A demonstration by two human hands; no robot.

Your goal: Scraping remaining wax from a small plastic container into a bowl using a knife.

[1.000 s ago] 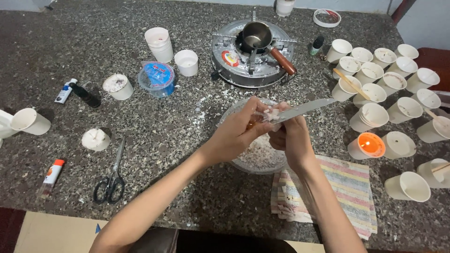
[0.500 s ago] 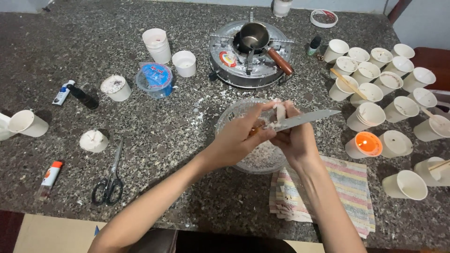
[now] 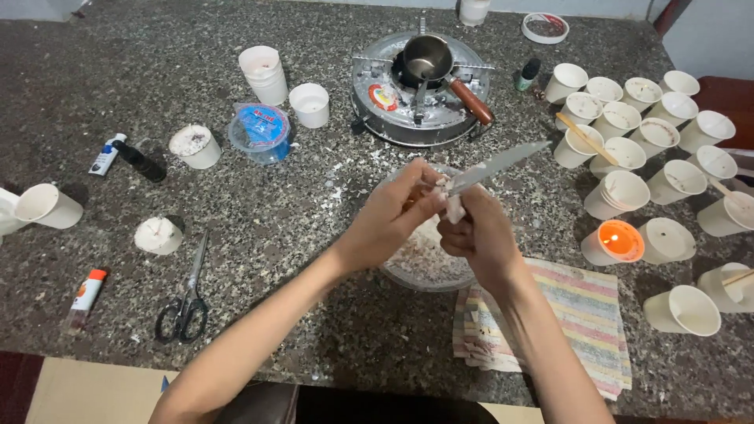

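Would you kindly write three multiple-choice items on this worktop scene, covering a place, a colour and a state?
1. Where do the scissors lie?
A. left of the bowl
B. on the striped cloth
C. on the stove

2. What colour fills the cup just right of the bowl?
A. blue
B. orange
C. green

3. What is the knife doing?
A. lying on the counter
B. standing in a cup
C. held over the bowl

Answers: 1 A, they lie near the counter's front left edge. 2 B, its inside shows orange. 3 C, the right hand grips it beside the left hand.
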